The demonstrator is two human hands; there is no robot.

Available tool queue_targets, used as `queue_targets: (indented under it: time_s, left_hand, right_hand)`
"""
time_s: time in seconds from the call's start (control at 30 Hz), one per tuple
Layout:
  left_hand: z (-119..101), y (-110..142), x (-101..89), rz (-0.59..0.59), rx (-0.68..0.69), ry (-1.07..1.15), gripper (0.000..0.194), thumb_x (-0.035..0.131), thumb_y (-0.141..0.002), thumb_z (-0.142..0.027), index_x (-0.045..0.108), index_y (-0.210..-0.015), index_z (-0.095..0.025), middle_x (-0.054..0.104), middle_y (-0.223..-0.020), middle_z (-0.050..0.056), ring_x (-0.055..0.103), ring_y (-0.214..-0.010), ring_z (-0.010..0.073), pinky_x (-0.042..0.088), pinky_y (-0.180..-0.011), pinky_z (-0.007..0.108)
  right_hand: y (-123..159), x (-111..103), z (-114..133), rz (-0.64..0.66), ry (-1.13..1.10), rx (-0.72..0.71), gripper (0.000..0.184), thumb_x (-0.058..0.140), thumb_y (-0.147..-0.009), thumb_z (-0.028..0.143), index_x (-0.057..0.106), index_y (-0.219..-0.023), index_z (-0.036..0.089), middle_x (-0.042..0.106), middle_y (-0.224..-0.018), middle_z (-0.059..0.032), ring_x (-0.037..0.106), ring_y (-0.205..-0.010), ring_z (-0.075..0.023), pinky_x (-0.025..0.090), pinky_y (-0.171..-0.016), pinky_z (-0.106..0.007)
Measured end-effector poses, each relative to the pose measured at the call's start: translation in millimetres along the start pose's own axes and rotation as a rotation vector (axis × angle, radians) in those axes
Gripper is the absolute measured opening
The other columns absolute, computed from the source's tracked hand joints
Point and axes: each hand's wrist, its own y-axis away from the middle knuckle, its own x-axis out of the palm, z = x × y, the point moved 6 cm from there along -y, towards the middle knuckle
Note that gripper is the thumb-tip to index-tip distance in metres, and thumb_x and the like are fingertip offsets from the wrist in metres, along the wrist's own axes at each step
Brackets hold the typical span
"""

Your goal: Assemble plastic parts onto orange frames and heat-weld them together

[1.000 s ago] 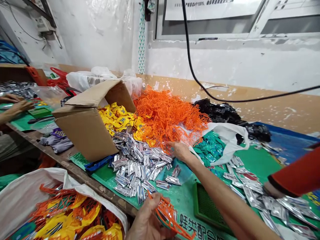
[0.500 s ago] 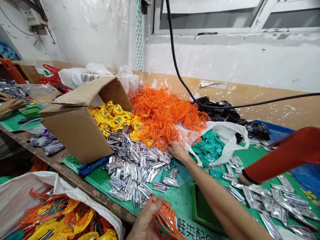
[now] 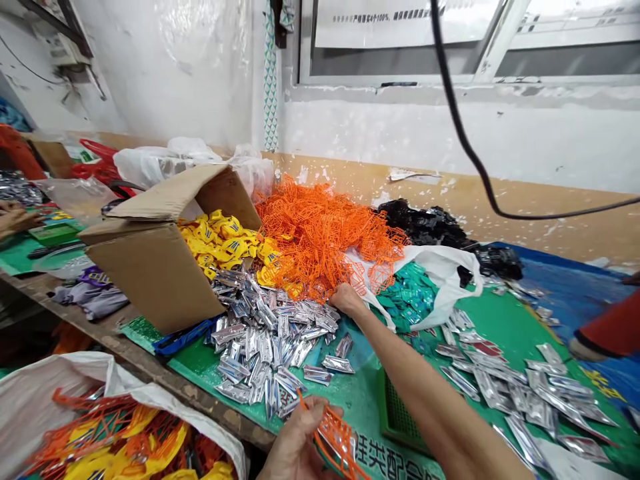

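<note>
Near the bottom edge, my left hand (image 3: pixel 299 437) is closed around an orange plastic lattice piece (image 3: pixel 336 437); something silvery and green shows through its bars. My right hand (image 3: pixel 346 298) reaches forward to the front edge of a heap of orange lattice pieces (image 3: pixel 320 233). Its fingers are curled and touch the heap, but what they grip, if anything, is hidden. Just left of that hand lies a pile of silver foil packets (image 3: pixel 270 333). Yellow plastic pieces (image 3: pixel 225 240) spill from a tipped cardboard box (image 3: pixel 150 273) beside the heap.
Green packets (image 3: pixel 410 297) lie in a white plastic bag (image 3: pixel 457 267) right of my forearm. A green basket (image 3: pixel 400 413) stands below it. More silver packets (image 3: pixel 525 393) spread rightward, near another person's red sleeve (image 3: pixel 615 327). A white sack (image 3: pixel 200 407) holds orange and yellow pieces.
The other person's red sleeve has drawn back to the right, away from the silver packets. The view has shifted slightly. My hands stay at the heap and the lattice piece.
</note>
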Motion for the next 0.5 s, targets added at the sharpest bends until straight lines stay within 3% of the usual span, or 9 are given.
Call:
queue_targets:
  time_s: [0.2, 0.5]
  left_hand:
    - [-4, -2, -9.0, -0.01, 0.018, -0.003, 0.037, 0.086, -0.057, -0.039, 0.058, -0.071, -0.018, 0.069, -0.066, 0.001, 0.07, -0.084, 0.0296, 0.048, -0.081, 0.043]
    - [-2, 3, -8.7, -0.046, -0.001, -0.001, 0.037, 0.085, -0.058, -0.038, 0.059, -0.076, -0.019, 0.071, -0.072, 0.0, 0.07, -0.079, 0.0257, 0.05, -0.077, 0.038]
  right_hand:
    - [3, 3, 7, 0.024, -0.014, 0.025, 0.032, 0.057, -0.09, 0.033, 0.057, -0.117, 0.016, 0.059, -0.117, -0.0079, 0.061, -0.1, -0.0212, 0.053, -0.082, -0.04]
    - [0, 6, 15, 0.011, -0.012, 0.069, 0.032, 0.058, -0.09, 0.033, 0.056, -0.118, 0.016, 0.059, -0.118, -0.0084, 0.061, -0.101, -0.0212, 0.052, -0.084, -0.04]
